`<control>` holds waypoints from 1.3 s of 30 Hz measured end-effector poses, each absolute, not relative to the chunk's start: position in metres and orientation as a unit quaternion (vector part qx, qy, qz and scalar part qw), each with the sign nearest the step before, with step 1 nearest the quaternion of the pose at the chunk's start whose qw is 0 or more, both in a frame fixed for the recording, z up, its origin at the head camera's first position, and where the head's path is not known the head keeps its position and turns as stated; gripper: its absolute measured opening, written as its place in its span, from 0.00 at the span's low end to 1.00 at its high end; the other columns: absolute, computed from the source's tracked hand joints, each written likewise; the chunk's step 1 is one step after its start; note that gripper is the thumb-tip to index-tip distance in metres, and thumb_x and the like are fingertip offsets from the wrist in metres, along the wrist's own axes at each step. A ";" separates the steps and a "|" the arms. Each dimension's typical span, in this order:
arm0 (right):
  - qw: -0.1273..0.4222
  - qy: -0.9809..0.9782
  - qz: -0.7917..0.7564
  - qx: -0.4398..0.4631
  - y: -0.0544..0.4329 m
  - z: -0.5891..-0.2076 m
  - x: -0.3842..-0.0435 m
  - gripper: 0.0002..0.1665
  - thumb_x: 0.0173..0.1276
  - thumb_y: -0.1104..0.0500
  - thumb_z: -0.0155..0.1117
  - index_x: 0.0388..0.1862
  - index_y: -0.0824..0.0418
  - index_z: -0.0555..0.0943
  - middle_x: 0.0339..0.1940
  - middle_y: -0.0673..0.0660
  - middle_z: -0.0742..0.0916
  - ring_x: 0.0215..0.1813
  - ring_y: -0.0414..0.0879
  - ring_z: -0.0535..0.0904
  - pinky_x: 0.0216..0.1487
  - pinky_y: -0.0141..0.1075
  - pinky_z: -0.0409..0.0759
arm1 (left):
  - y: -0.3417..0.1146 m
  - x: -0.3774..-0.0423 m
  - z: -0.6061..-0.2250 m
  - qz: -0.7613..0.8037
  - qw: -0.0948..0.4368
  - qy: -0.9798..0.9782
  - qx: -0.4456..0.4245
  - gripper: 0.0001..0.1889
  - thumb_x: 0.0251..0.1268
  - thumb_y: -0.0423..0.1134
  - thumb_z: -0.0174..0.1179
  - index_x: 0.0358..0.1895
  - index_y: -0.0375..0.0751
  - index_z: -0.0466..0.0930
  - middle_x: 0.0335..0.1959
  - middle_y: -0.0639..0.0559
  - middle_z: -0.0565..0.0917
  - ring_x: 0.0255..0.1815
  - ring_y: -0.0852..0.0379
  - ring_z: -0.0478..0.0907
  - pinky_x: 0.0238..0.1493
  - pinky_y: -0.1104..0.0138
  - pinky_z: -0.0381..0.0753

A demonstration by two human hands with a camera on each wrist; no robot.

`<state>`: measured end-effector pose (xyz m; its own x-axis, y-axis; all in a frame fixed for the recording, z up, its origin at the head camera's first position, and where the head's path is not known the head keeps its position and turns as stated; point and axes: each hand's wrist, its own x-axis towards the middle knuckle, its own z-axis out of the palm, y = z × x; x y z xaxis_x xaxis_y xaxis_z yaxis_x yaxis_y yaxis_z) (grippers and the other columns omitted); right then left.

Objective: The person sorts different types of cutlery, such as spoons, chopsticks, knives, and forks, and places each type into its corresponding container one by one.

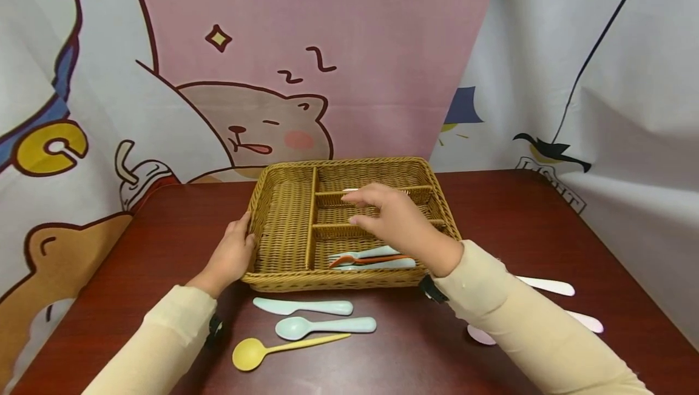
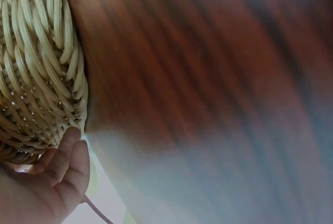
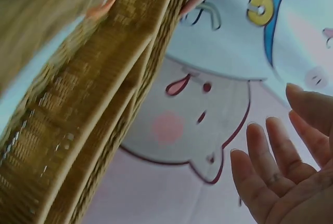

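Note:
A wicker cutlery basket (image 1: 284, 281) with a long left compartment and three shorter ones on its right stands on the table. My left hand (image 1: 229, 255) rests at its left side; in the left wrist view its fingers (image 2: 78, 167) lie against the woven wall. Over the right compartments hangs my right hand (image 1: 401, 219), fingers spread and nothing in them, as the right wrist view also shows. In the front right compartment lie a pale blue fork (image 1: 371, 253), an orange fork (image 1: 366, 259) and another pale blue piece (image 1: 382, 264), partly behind that hand.
In front of the basket lie a pale blue knife (image 1: 303, 306), a pale blue spoon (image 1: 327, 326) and a yellow spoon (image 1: 262, 352). White handles (image 1: 548, 286) and a pale pink spoon bowl (image 1: 480, 335) show around my right sleeve. A printed cloth (image 1: 382, 49) hangs behind the table.

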<state>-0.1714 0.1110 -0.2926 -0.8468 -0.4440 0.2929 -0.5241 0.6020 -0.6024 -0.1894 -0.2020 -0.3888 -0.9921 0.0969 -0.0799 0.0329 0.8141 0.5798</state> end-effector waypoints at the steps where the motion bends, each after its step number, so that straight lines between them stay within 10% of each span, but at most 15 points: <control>1: 0.057 -0.892 0.352 0.279 0.109 -0.294 -0.167 0.22 0.63 0.61 0.69 0.58 0.58 0.82 0.54 0.53 0.83 0.52 0.48 0.80 0.49 0.42 0.80 | -0.202 -0.189 -0.389 0.302 0.052 0.951 0.035 0.30 0.79 0.36 0.35 0.76 0.29 0.36 0.70 0.26 0.52 0.69 0.32 0.58 0.65 0.42 0.61; 11: 0.082 -0.873 0.333 0.348 0.090 -0.310 -0.131 0.20 0.61 0.60 0.71 0.54 0.56 0.84 0.50 0.51 0.85 0.51 0.45 0.81 0.46 0.35 0.80 | -0.204 -0.190 -0.388 0.295 0.044 0.954 0.040 0.30 0.79 0.35 0.35 0.76 0.28 0.37 0.69 0.25 0.53 0.70 0.31 0.57 0.66 0.42 0.60; 39: -0.075 -0.865 0.269 0.416 0.049 -0.365 -0.106 0.16 0.63 0.58 0.70 0.50 0.54 0.85 0.47 0.46 0.85 0.49 0.33 0.78 0.50 0.24 0.74 | -0.202 -0.190 -0.390 0.298 0.042 0.953 0.038 0.30 0.79 0.35 0.36 0.76 0.29 0.38 0.69 0.26 0.53 0.69 0.32 0.58 0.66 0.43 0.60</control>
